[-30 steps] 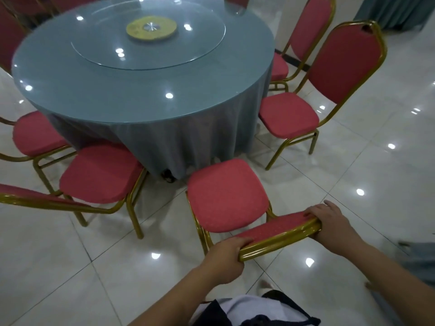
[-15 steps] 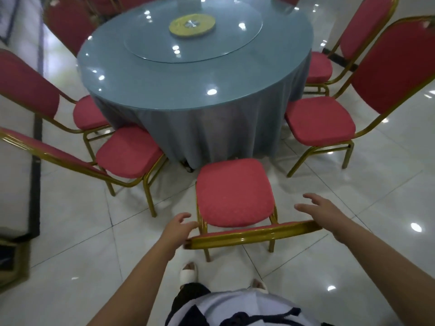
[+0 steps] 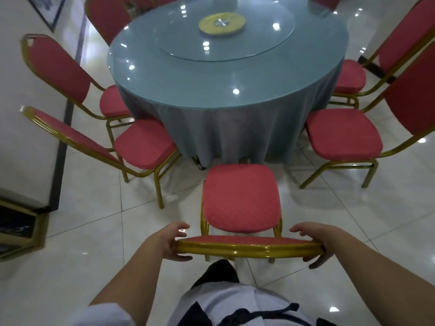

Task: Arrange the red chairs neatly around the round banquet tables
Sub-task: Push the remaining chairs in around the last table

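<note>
- While both hands clasp the backrest of the nearest red chair, the left hand curls round its left end and the right hand round its right end.
- The chair's seat front sits just beside the tablecloth at the near edge of the round table.
- Other red chairs stand on either side.

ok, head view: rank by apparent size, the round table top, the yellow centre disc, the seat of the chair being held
1. round table top
2. seat of the held chair, nearer the camera, so flattered
3. yellow centre disc
</note>
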